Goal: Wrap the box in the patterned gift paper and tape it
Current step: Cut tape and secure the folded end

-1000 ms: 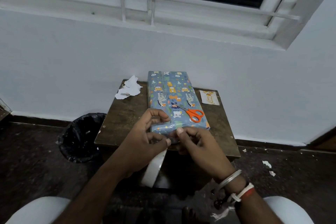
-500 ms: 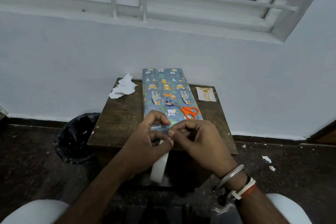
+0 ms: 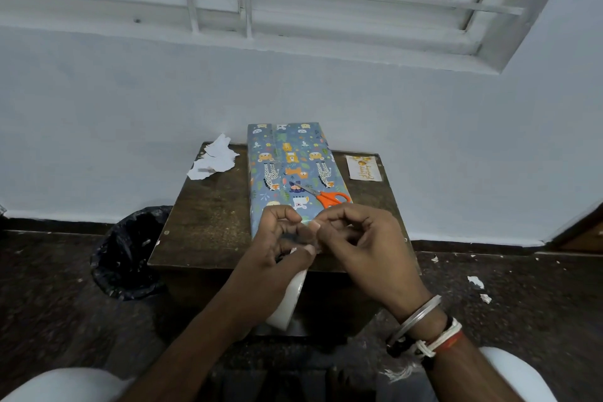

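Here, left hand [image 3: 277, 250] holding tape roll [image 3: 288, 302], right hand [image 3: 367, 250] pinching it, card [image 3: 363, 168] unreadable

Box [image 3: 290, 166] wrapped in blue animal-print paper lies on small wooden table [image 3: 212, 219]. Orange scissors [image 3: 328, 198] rest on top of box. Left hand [image 3: 277, 258] grips white tape roll [image 3: 288, 302] (roll hangs below table's near edge). Right hand [image 3: 365, 248] pinches tape strip [image 3: 306, 233] over box's near end. Torn white paper scraps [image 3: 215, 158] at table's far left corner, small card [image 3: 363, 168] at far right. Black bin [image 3: 130, 251] on floor left of table.
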`<state>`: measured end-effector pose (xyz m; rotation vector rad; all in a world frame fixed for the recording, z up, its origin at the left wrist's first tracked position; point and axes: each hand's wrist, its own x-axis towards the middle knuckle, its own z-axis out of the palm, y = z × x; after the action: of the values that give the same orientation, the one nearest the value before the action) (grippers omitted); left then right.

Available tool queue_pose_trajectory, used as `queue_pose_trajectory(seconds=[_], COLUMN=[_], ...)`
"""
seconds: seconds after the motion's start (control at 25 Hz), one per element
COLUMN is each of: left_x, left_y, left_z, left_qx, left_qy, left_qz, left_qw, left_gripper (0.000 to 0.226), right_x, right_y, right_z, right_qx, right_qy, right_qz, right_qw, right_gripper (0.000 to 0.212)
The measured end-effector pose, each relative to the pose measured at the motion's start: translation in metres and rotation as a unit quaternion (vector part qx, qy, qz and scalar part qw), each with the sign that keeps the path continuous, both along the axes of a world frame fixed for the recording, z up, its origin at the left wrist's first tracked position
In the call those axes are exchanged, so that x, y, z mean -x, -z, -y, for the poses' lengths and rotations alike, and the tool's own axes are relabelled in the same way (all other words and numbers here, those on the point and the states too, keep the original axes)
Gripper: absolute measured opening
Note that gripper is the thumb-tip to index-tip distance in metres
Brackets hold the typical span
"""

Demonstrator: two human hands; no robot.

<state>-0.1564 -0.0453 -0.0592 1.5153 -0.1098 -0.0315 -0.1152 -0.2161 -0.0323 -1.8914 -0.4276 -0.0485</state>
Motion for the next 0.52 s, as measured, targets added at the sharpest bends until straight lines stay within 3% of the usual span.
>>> queue_pose_trajectory(seconds=[0.28,0.52], left_x=[-0.0008,0.0001], left_y=[-0.0054,-0.0046], left_z=[0.0028,0.0047], left_qx=[0.082,0.087], left_qy=[-0.025,-0.066], left_qz=[-0.047,-0.081], left_qw=[0.995,0.991], left_gripper=[0.055,0.059], right_x=[-0.0041,-0.0046], right_y=[0.0022,0.0051], right_z=[-0.0008,-0.0070], right_qx=[0.007,0.044], right_qy=[0.038,0.068], right_qz=[0.020,0.031], right_qw=[0.999,0.996], right_gripper=[0.002,0.003])
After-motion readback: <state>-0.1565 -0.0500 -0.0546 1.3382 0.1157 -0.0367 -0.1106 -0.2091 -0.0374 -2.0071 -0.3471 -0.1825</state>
